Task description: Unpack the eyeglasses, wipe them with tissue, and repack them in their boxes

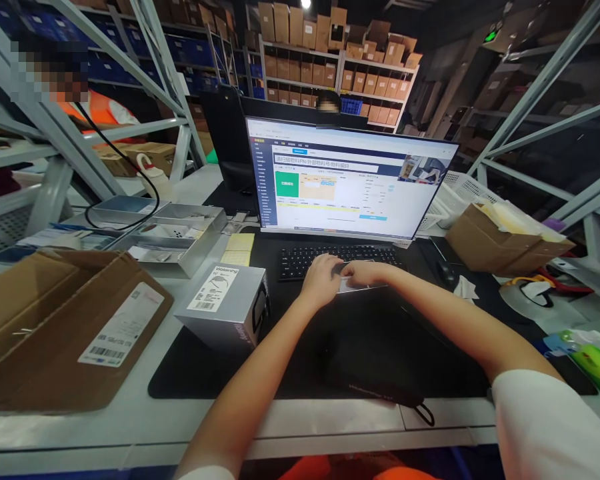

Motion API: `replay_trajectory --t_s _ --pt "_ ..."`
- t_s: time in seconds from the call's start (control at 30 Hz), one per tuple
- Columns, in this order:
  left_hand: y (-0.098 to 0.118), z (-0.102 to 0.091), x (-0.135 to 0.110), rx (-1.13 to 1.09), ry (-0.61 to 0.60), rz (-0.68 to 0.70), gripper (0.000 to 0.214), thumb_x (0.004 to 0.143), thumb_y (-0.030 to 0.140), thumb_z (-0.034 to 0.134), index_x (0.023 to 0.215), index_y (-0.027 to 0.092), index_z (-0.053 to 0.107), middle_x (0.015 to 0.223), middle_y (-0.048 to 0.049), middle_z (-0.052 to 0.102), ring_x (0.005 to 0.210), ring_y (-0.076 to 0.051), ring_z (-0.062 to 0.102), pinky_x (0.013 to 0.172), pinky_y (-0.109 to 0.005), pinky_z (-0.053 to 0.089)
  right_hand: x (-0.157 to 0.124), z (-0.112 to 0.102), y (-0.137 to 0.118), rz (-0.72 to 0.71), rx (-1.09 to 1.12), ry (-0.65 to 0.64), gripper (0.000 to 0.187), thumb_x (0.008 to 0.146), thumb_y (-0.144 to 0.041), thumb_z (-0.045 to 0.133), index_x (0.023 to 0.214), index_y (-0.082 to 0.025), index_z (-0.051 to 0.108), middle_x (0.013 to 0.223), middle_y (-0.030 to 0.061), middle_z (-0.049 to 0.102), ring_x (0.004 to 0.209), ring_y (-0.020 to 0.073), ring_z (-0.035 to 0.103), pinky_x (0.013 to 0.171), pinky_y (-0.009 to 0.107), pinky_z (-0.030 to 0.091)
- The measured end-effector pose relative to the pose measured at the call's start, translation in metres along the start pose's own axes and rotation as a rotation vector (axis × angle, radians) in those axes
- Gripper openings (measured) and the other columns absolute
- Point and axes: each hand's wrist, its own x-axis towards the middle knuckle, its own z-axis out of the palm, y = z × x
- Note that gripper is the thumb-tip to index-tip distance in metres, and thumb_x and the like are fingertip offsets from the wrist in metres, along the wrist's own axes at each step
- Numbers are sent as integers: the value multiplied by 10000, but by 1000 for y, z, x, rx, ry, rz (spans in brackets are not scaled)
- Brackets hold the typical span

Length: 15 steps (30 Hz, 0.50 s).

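Just in front of the keyboard (340, 257), both my hands meet over a small flat piece with a pale, shiny face (363, 287). My left hand (323, 280) is closed at its left end, fingers bent over the top. On its upper edge my right hand (365, 272) presses with curled fingers; a dark bit shows between the two hands. What kind of thing it is, I cannot tell. Left of my forearm stands a grey box (225, 323) with a white "Wakening" label. A black pouch (380, 373) with a cord loop lies below my hands.
A lit monitor (340, 180) stands behind the keyboard. An opened cardboard box (65, 327) and a grey sorting tray (175, 240) are at left. To the right are a mouse (446, 270), a filled carton (500, 240) and a tape roll (530, 297). Another person (100, 110) is at far left.
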Motion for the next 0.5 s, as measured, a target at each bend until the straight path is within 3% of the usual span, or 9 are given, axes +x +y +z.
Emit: replay_trajectory --t_s 0.17,0.27,0.37,0.5 --pt "-1 1 0 10 -4 0 427 774 81 542 1164 183 683 1268 -76 655 1283 -258 518 1162 -434 402 17 17 -8 164 -130 -13 258 814 -79 622 1036 -126 745 1047 112 748 911 237 699 763 295 506" --pt "0 1 0 17 -9 -8 398 800 105 543 1163 184 685 1262 -67 660 1301 -250 503 1173 -410 388 21 22 -13 266 -197 5 224 892 -188 664 1097 -110 708 1090 124 731 988 235 697 875 378 541" --pt "3 1 -1 35 -3 -48 364 822 126 538 1144 193 694 1271 -63 656 1339 -256 474 1189 -427 359 20 21 -18 344 -240 42 335 918 -318 686 1184 -114 669 1180 134 704 1086 247 677 952 449 535" --pt "8 -2 -3 71 -12 -125 345 832 157 546 1135 212 702 1307 -81 634 1382 -315 430 1166 -539 350 14 19 -25 399 -255 78 453 831 -323 771 1208 -85 691 1205 224 694 1131 326 669 956 448 537"
